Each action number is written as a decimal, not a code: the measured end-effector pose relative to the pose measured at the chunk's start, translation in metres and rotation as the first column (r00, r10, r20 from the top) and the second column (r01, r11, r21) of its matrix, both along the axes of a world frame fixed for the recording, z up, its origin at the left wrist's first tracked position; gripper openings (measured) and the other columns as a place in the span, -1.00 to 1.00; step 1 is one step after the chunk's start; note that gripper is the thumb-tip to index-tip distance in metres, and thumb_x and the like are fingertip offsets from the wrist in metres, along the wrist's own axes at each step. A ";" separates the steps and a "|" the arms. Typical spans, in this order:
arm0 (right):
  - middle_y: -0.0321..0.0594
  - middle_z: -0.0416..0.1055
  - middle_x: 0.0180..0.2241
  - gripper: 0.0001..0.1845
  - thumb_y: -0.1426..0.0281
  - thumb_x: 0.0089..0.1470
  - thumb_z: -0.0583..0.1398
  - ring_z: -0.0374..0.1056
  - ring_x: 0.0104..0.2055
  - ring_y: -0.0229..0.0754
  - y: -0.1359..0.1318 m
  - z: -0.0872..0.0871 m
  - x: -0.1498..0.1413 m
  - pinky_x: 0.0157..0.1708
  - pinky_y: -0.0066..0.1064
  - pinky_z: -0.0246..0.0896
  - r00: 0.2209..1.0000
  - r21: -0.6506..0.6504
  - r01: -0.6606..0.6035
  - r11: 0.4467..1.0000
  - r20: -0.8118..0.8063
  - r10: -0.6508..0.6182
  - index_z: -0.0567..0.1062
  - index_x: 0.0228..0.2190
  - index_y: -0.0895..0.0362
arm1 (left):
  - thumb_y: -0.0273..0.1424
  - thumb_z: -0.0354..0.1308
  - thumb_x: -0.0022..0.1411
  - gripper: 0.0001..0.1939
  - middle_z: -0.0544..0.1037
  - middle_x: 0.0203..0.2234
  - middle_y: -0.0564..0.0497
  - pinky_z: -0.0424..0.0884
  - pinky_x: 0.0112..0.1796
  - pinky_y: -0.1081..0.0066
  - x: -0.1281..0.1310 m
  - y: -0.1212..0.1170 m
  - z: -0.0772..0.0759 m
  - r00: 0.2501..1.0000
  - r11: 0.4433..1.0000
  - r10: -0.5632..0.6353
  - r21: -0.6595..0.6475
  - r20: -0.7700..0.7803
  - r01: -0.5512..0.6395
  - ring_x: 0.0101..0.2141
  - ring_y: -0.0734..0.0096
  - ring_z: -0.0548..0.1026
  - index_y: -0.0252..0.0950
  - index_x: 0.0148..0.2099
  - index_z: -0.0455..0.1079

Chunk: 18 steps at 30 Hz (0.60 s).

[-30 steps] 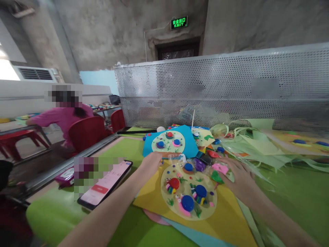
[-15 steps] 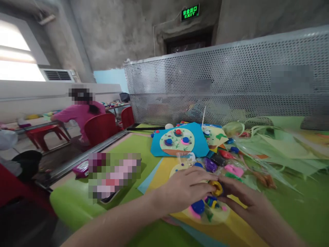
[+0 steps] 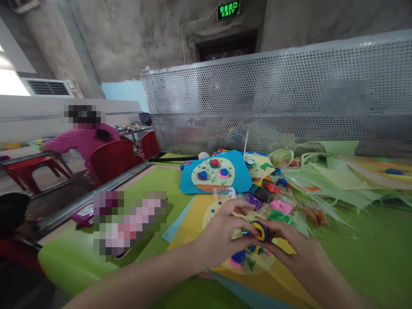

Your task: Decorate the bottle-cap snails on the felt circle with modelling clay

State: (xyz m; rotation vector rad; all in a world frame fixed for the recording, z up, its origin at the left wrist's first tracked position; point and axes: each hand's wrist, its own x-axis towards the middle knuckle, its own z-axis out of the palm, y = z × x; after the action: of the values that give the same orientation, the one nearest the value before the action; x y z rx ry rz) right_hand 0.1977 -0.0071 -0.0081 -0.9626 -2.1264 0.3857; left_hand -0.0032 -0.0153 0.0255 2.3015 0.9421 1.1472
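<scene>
Above a yellow craft sheet (image 3: 189, 227), both hands meet at a small round blue cap (image 3: 259, 231) with a yellow inside, perhaps lined with clay. My right hand (image 3: 286, 240) pinches its outer rim between thumb and fingers. From the other side, my left hand (image 3: 222, 227) has its fingertips at the cap's opening. Under them lies a pale round picture (image 3: 257, 266) with a blue cap (image 3: 238, 256) on pink clay and green leaf shapes. My left hand covers part of that picture.
Behind stands a finished-looking blue card (image 3: 241, 176) with a round picture. Bags of coloured clay (image 3: 280, 207) lie to its right, near pale green paper strips (image 3: 341, 171). A pink case (image 3: 138, 223) and a purple pack (image 3: 86, 212) sit left. A perforated metal screen (image 3: 273, 94) edges the table.
The camera view has turned slightly right, so the scene sits further left. The cap has tilted, showing more blue rim, and my left fingers have spread a little around it.
</scene>
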 end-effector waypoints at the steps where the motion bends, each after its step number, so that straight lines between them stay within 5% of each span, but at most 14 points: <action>1: -0.29 0.52 -0.35 -0.77 0.34 0.09 0.13 0.48 -0.37 -0.19 -0.002 0.000 -0.001 -0.41 -0.44 0.40 1.000 0.011 0.012 1.000 -0.007 -0.012 0.40 -0.16 -0.03 | -0.51 0.29 0.04 -0.95 0.37 -0.08 -0.10 0.36 -0.07 0.33 0.001 0.000 0.000 1.000 1.000 0.002 -0.021 0.028 -0.002 -0.07 0.28 0.39 -0.28 -0.39 0.50; 10: -0.29 0.51 -0.35 -0.76 0.37 0.08 0.13 0.47 -0.36 -0.20 -0.003 0.005 0.000 -0.43 -0.47 0.39 0.999 0.041 -0.017 0.999 0.030 0.016 0.41 -0.16 -0.04 | -0.55 0.35 -0.06 -0.90 0.36 -0.12 -0.07 0.28 -0.05 0.33 0.000 -0.003 0.010 0.979 0.965 -0.056 -0.243 0.194 0.103 -0.07 0.27 0.37 -0.28 -0.47 0.51; 14: -0.25 0.53 -0.36 -0.75 0.32 0.07 0.14 0.48 -0.34 -0.14 0.011 0.005 0.008 -0.40 -0.40 0.40 0.993 -0.019 0.099 0.995 -0.065 -0.100 0.41 -0.17 0.01 | -0.43 0.39 -0.09 -0.89 0.40 -0.13 -0.05 0.28 -0.03 0.33 -0.003 -0.003 0.013 0.949 0.913 -0.112 -0.346 0.296 0.215 -0.07 0.26 0.39 -0.26 -0.49 0.50; 18: -0.21 0.53 -0.26 -0.69 0.24 0.05 0.15 0.48 -0.30 -0.12 0.020 0.009 0.013 -0.37 -0.38 0.39 0.981 -0.047 0.177 0.983 -0.075 -0.180 0.40 -0.14 0.03 | -0.22 0.29 0.02 -0.77 0.47 -0.29 -0.05 0.35 -0.21 0.38 -0.005 0.004 0.012 0.915 0.883 -0.046 -0.411 0.400 0.225 -0.23 0.34 0.44 -0.28 -0.44 0.44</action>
State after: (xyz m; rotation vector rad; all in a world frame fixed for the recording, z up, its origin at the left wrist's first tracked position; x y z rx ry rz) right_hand 0.2109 0.0126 0.0009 -1.1334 -1.9494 0.3717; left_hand -0.0079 -0.0112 0.0372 1.6671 0.7775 1.1183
